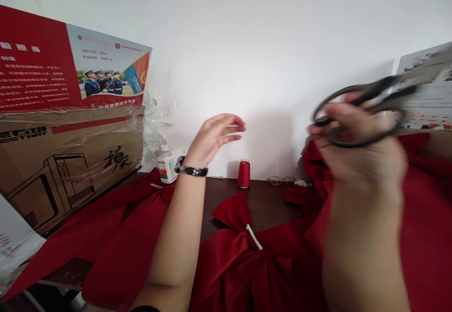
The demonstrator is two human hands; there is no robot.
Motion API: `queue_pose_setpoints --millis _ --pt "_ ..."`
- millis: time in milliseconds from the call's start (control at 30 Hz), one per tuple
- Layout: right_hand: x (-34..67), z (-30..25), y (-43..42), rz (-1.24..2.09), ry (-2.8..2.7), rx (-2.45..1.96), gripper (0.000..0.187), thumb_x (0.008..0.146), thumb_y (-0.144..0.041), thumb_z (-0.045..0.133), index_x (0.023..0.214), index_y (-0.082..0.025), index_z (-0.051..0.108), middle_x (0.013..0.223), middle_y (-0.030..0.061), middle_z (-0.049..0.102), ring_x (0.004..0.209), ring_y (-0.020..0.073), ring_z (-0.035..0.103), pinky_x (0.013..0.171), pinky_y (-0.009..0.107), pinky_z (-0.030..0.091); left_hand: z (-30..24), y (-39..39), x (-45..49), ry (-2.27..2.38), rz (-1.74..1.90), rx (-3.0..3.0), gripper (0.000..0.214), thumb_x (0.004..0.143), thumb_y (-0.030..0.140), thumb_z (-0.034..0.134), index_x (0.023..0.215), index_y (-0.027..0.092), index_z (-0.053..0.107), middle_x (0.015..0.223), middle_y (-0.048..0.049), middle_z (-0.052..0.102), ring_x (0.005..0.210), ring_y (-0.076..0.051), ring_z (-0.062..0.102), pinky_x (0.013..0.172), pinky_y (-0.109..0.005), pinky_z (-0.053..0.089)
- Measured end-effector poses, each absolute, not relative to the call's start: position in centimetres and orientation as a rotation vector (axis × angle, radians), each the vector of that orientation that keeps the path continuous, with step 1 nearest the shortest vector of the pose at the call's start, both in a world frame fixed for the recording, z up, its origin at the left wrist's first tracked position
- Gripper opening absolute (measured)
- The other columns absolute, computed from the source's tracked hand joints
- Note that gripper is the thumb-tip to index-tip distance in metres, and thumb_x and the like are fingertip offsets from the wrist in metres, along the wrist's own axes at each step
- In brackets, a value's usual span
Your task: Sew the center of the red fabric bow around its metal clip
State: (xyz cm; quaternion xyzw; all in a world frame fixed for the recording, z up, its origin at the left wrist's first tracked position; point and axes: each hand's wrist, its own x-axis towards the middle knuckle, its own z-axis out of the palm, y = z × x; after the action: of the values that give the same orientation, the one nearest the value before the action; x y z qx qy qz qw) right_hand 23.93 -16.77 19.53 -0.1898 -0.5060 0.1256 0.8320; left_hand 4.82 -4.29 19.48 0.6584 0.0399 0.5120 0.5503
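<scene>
My left hand (216,135), with a black watch on the wrist, is raised in front of the white wall. Its fingers curl with a gap from the thumb, and nothing shows in them. Black-handled scissors (384,88) are gripped in my right hand (363,154), raised at the right and blurred by motion. The blades point right and away. Below, between my forearms, lies a red fabric bow (235,213); a narrow whitish clip or strip (254,237) sits across its gathered middle. A red thread spool (244,175) with several pins in its top stands beyond the bow.
More red fabric (123,236) spreads left, and a heap (427,199) lies right. Against the wall are a white bottle (165,165) and eyeglasses (281,180) on the dark table (226,199). A cardboard box (74,161) with a red printed board (31,62) borders the left.
</scene>
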Motion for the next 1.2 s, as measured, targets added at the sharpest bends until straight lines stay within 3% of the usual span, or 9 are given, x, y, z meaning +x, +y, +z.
queue_pose_setpoints --millis 67,133,300,467,700,800,967,1200 --pt "22.9 19.4 -14.8 0.419 -1.089 -0.416 0.029 0.059 -0.019 0.083 0.072 -0.019 0.057 0.065 -0.0050 0.054 0.058 0.0095 0.055 0.050 0.022 0.045 19.2 -6.6 6.7 0.118 1.084 1.661 0.020 0.081 0.030 0.066 0.093 0.014 0.063 0.101 -0.0087 0.066 0.093 -0.019 0.066 0.083 -0.031 0.053" --pt "22.1 19.0 -13.0 0.513 -1.108 -0.453 0.032 0.055 -0.020 0.083 0.071 -0.020 0.056 0.064 -0.0049 0.054 0.056 0.0095 0.054 0.046 0.021 0.040 18.7 -7.7 8.0 0.143 1.065 1.624 0.020 0.082 0.028 0.065 0.097 0.017 0.060 0.101 -0.0064 0.064 0.090 -0.017 0.065 0.084 -0.036 0.053" --pt "21.7 18.4 -11.6 0.501 -1.164 -0.470 0.031 0.058 -0.022 0.081 0.075 -0.021 0.055 0.067 -0.0045 0.056 0.057 0.0086 0.053 0.049 0.023 0.042 17.9 -7.7 9.4 0.067 1.050 1.662 0.019 0.083 0.028 0.063 0.099 0.017 0.062 0.106 -0.0065 0.061 0.093 -0.015 0.061 0.081 -0.031 0.052" --pt "21.0 18.6 -12.3 0.524 -1.101 -0.473 0.032 0.056 -0.022 0.082 0.073 -0.020 0.054 0.064 -0.0046 0.056 0.055 0.0083 0.052 0.048 0.022 0.041 17.7 -7.4 9.8 0.007 1.335 1.743 0.022 0.079 0.031 0.068 0.099 0.022 0.067 0.109 -0.0039 0.064 0.087 -0.011 0.059 0.071 -0.021 0.048" --pt "19.7 18.6 -12.9 0.830 -0.979 -0.386 0.024 0.061 -0.019 0.079 0.070 -0.019 0.057 0.070 -0.0042 0.059 0.063 0.0071 0.054 0.052 0.018 0.046 17.4 -7.2 10.5 -0.270 1.577 1.717 0.014 0.083 0.027 0.065 0.095 0.025 0.073 0.104 -0.0040 0.068 0.098 -0.016 0.061 0.085 -0.029 0.050" --pt "19.5 18.4 -12.8 0.900 -0.981 -0.375 0.020 0.063 -0.019 0.078 0.069 -0.018 0.058 0.070 -0.0039 0.058 0.063 0.0071 0.054 0.049 0.017 0.045 17.6 -7.2 10.3 -0.280 1.662 1.737 0.011 0.084 0.029 0.065 0.090 0.025 0.073 0.100 -0.0044 0.067 0.093 -0.016 0.061 0.084 -0.031 0.051" --pt "19.0 18.4 -13.0 0.843 -0.988 -0.394 0.020 0.063 -0.018 0.078 0.069 -0.018 0.059 0.068 -0.0039 0.057 0.061 0.0072 0.053 0.048 0.019 0.046 17.9 -7.3 9.9 -0.231 1.775 1.774 0.009 0.081 0.031 0.068 0.082 0.023 0.072 0.088 -0.0031 0.063 0.081 -0.013 0.057 0.077 -0.029 0.050" --pt "18.8 18.5 -13.6 0.682 -1.028 -0.456 0.031 0.057 -0.025 0.082 0.073 -0.019 0.056 0.066 -0.0053 0.054 0.057 0.0073 0.052 0.047 0.020 0.045 18.1 -7.7 9.7 -0.291 1.764 1.692 0.002 0.078 0.023 0.071 0.076 0.022 0.070 0.088 -0.0011 0.061 0.081 -0.011 0.058 0.073 -0.026 0.050"
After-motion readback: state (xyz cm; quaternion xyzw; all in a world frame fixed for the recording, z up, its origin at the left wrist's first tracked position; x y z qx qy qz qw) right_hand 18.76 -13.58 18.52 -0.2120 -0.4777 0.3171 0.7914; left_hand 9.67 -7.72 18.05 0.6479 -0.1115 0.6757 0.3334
